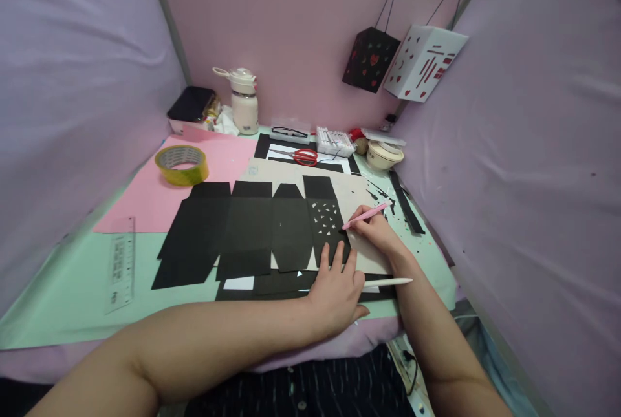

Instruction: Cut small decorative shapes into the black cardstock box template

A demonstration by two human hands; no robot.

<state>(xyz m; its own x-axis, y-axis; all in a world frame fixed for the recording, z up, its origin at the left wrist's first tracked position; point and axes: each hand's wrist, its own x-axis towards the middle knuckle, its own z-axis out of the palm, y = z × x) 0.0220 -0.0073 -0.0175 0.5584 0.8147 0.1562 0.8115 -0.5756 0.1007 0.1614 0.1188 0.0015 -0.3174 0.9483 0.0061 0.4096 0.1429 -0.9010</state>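
Note:
A black card sheet [250,226], folded into several panels with tabs, lies on a pale board [369,242]. Its right panel [328,210] has many small cut-out shapes. My right hand [376,228] grips a slim pink pen-shaped cutter [366,215], its tip at that panel's right edge; the blade is too small to make out. My left hand [336,284] presses on the panel's lower end with several fingers spread. A white pen [391,282] sticks out from its curled index finger, across my right forearm.
Left are a yellow tape roll [182,166], pink paper [140,194] and a clear ruler [121,265]. Red-handled scissors [305,157], a marker box [334,141], a bottle [245,103] and a bowl [384,155] stand behind. Black scraps [385,200] lie right. Two paper lanterns [372,60] hang above.

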